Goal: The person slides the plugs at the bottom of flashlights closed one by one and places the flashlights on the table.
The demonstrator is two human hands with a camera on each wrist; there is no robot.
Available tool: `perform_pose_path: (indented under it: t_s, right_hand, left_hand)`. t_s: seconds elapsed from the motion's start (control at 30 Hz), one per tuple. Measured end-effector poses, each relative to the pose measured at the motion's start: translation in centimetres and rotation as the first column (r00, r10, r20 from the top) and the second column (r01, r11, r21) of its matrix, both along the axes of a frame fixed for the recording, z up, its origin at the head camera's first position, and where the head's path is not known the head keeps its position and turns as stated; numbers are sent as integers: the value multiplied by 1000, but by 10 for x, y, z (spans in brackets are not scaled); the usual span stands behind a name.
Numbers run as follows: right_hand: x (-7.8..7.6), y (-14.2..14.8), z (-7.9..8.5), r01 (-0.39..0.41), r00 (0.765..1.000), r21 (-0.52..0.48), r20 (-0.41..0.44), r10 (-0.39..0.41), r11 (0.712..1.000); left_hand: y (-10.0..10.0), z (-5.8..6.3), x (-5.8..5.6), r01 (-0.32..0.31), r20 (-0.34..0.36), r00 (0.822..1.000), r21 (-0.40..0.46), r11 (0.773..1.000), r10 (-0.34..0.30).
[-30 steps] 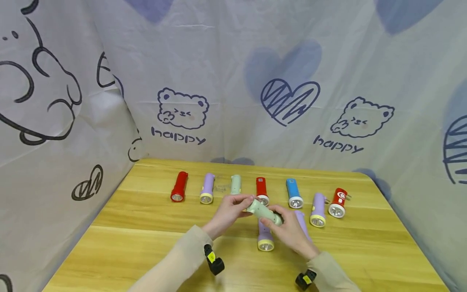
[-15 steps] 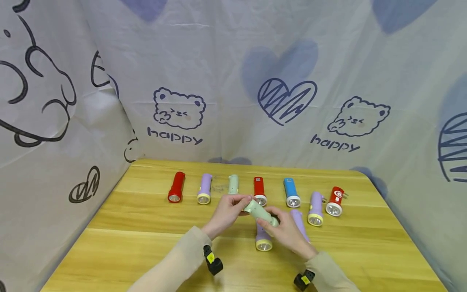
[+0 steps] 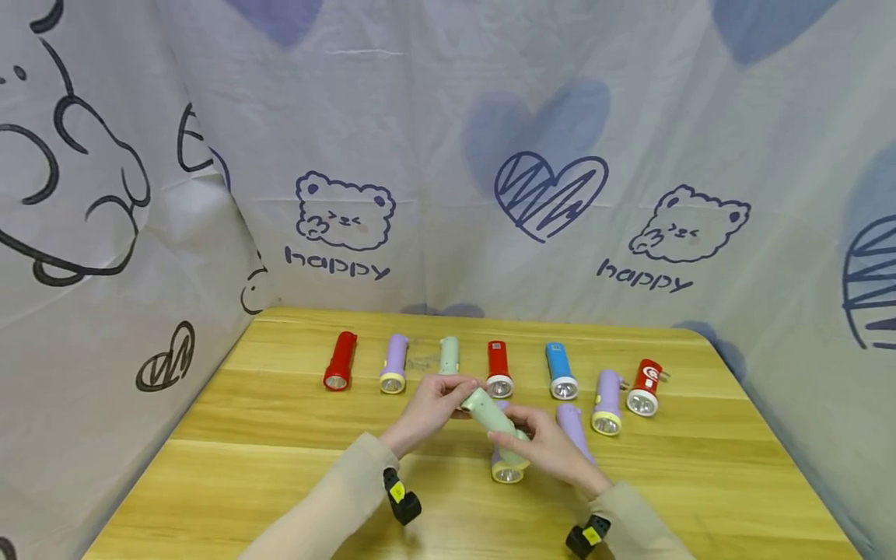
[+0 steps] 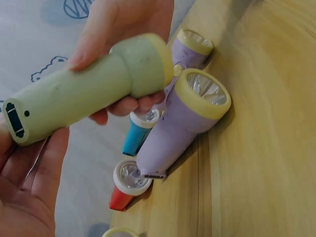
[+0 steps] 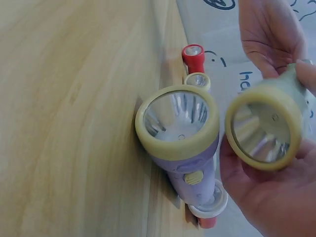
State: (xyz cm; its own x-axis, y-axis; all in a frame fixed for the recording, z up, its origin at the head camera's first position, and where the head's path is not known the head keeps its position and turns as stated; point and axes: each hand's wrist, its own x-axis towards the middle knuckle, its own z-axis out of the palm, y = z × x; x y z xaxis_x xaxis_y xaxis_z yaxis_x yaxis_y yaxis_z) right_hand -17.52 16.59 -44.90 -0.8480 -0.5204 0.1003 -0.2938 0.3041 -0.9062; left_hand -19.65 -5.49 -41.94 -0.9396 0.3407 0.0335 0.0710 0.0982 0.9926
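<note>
A pale green flashlight (image 3: 492,420) with a yellow rim is held above the table between both hands. My right hand (image 3: 549,447) grips it near the lamp end, thumb on one side and fingers beneath, as the left wrist view shows. At its tail, my left hand (image 3: 428,408) pinches the end, where a dark slotted socket faces the left wrist camera. The lens (image 5: 261,131) faces the right wrist camera. Below the held flashlight, a purple flashlight (image 4: 170,131) with a yellow rim lies on the table, partly covered in the head view.
Along the back of the wooden table (image 3: 280,467) lie red (image 3: 341,362), purple (image 3: 395,364), green (image 3: 449,356), red-and-white (image 3: 498,369) and blue (image 3: 561,371) flashlights. Farther right are purple (image 3: 607,402) and red (image 3: 644,387) ones with plug prongs. Another purple flashlight (image 3: 574,429) lies beside my right hand.
The green flashlight's lamp end has swung down toward me, and its yellow rim now shows in the head view. Both hands stay on it. The flashlights on the table have not moved.
</note>
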Motion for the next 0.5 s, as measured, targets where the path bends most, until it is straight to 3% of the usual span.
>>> perform_pose_path:
  t_s: [0.2, 0.5]
  right_hand:
    - [-3, 2, 6, -78, 996, -6, 36, 78, 997]
    - [-5, 4, 8, -76, 996, -17, 54, 77, 997]
  left_hand:
    - [-4, 2, -3, 12, 25, 1000, -14, 1000, -11]
    - [-5, 4, -5, -12, 8, 1000, -12, 1000, 12]
